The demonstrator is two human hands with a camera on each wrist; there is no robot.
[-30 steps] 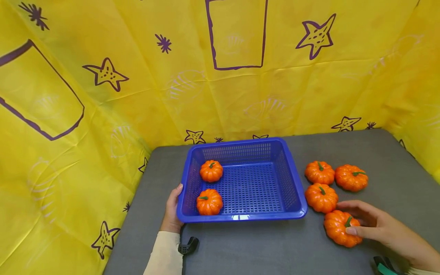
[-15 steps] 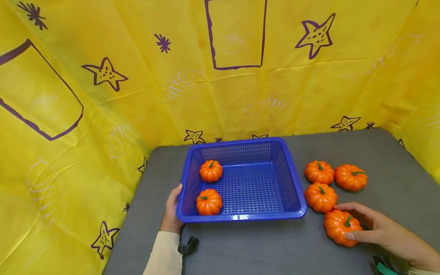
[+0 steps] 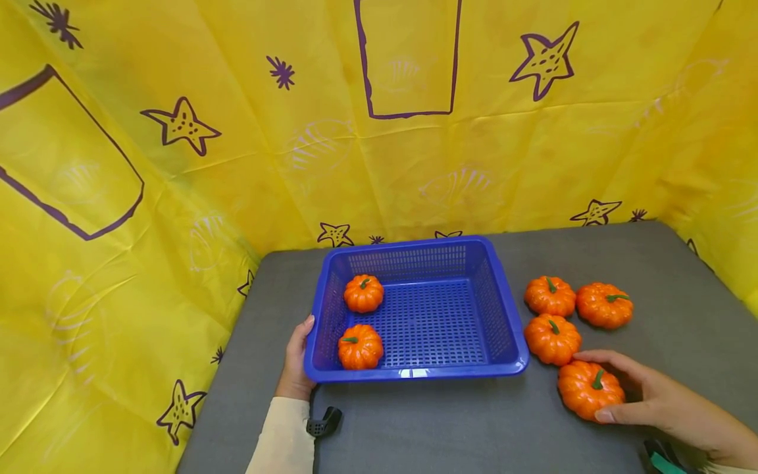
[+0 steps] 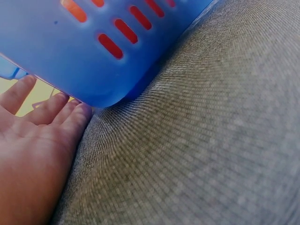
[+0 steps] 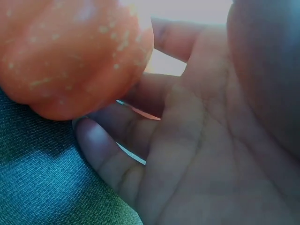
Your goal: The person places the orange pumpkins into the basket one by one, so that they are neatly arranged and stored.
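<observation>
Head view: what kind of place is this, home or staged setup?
Likely a staged tabletop setup, not a home. A yellow printed sheet is draped as backdrop round a grey-covered table, which bears only a blue basket and identical toy pumpkins, one under the right hand.

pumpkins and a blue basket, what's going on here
A person is working at a grey table with small orange pumpkins. Their right hand curls round the nearest pumpkin, which sits on the table right of the blue basket. Their left hand rests flat against the basket's left side. Two pumpkins lie inside the basket along its left wall, and three more sit on the table beyond the held one.
</observation>
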